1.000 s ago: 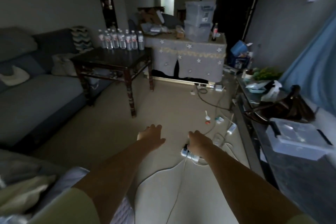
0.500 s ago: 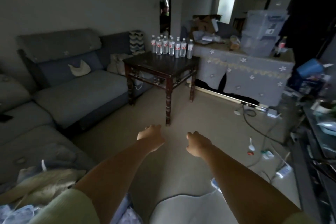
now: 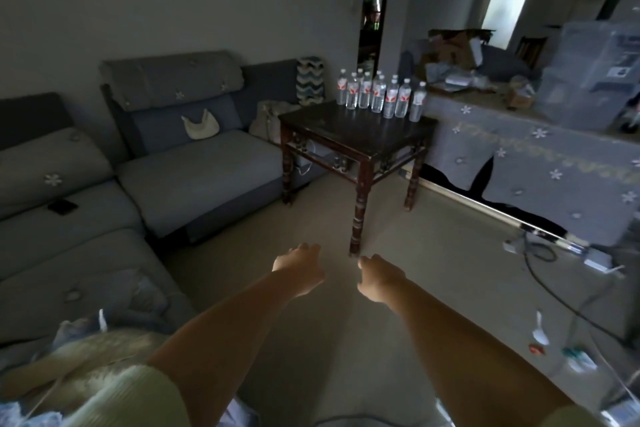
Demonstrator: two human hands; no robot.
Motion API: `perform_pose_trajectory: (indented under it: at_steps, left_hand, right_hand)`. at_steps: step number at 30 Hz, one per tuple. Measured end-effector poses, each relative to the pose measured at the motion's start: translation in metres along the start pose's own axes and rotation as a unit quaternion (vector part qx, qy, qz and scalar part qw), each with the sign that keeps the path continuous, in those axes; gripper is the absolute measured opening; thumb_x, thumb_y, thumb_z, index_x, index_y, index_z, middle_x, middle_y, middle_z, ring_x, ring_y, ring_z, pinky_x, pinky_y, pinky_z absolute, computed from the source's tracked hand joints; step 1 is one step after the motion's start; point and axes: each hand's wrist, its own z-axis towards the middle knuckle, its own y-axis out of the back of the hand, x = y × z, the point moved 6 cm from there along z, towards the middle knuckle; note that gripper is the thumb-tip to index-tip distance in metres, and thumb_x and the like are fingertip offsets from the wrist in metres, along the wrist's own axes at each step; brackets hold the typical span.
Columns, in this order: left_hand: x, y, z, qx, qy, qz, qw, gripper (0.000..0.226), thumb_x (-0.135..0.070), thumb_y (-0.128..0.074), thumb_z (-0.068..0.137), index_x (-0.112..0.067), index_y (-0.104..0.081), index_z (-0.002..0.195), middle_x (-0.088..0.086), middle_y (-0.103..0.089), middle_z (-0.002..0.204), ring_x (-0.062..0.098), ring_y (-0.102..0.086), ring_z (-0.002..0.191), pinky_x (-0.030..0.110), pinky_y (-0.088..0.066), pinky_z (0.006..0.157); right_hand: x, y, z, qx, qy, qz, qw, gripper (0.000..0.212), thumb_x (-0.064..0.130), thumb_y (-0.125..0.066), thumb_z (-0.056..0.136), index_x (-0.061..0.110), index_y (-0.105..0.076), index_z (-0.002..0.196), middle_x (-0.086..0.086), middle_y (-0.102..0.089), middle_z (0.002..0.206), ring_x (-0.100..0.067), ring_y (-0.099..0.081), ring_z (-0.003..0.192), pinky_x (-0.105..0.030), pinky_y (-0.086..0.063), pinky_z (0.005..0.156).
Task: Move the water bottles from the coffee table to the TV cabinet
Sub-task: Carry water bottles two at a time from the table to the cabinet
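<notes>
Several clear water bottles with red-and-white labels stand upright in a cluster at the far edge of a dark wooden coffee table. Both my arms reach out in front of me over the floor, well short of the table. My left hand hangs with loosely curled fingers and holds nothing. My right hand is also relaxed and empty, close to the table's near leg in the picture. The TV cabinet is out of view.
A grey sectional sofa fills the left side. A cloth-covered table with plastic boxes and clutter stands behind the coffee table on the right. Cables and a power strip lie on the beige floor at the right.
The view has swung left and nearer to the coffee table; the sofa now fills the left and the cabinet on the right has left the picture. Both hands stay empty and outstretched.
</notes>
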Motion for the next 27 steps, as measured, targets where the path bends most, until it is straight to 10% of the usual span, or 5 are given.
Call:
perform_pose_trajectory:
  at_steps: [27]
  left_hand:
    - [0.091, 0.112, 0.346, -0.012, 0.034, -0.009, 0.999, 0.048, -0.037, -0.050, 0.091, -0.017, -0.043, 0.135, 0.009, -0.047, 0.134, 0.029, -0.049, 0.120, 0.044, -0.046, 0.095]
  right_hand:
    - [0.044, 0.132, 0.364, -0.018, 0.052, -0.053, 0.997, 0.045, 0.023, -0.049, 0.096, 0.015, -0.040, 0.139, -0.012, -0.047, 0.138, -0.029, -0.050, 0.125, -0.040, -0.045, 0.101]
